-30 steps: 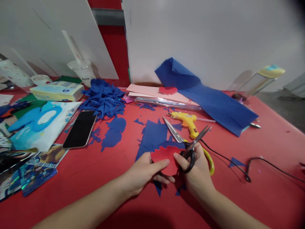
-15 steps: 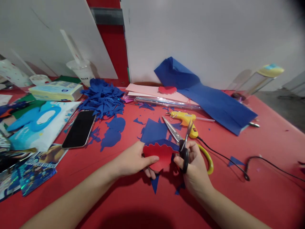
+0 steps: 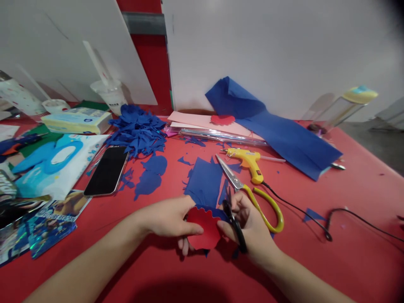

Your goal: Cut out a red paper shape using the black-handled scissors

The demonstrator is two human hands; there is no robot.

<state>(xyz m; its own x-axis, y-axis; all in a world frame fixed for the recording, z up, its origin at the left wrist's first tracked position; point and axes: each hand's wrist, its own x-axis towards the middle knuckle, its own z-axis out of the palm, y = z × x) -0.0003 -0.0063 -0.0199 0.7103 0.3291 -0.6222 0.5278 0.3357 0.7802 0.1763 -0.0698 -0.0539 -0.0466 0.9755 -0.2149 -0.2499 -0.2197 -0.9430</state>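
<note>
My left hand pinches a red scallop-edged paper piece, thumb on top and fingers beneath. A strip of blue paper shows behind its upper edge. Black-handled scissors are in my right hand, whose thumb also meets the right side of the red piece. The scissor blades point up and away, partly hidden by the fingers. Just beyond lies a flat blue paper sheet. Larger yellow-handled scissors rest on the table beside my right hand.
A yellow glue gun with a black cord lies past the scissors. Blue scraps are heaped at the back left, near a phone, a tissue pack and a cup. Long blue paper leans at the back.
Both hands have come nearer to me with the red piece, which is now tilted. The black scissors have moved left and turned, baring the yellow scissors' handles.
</note>
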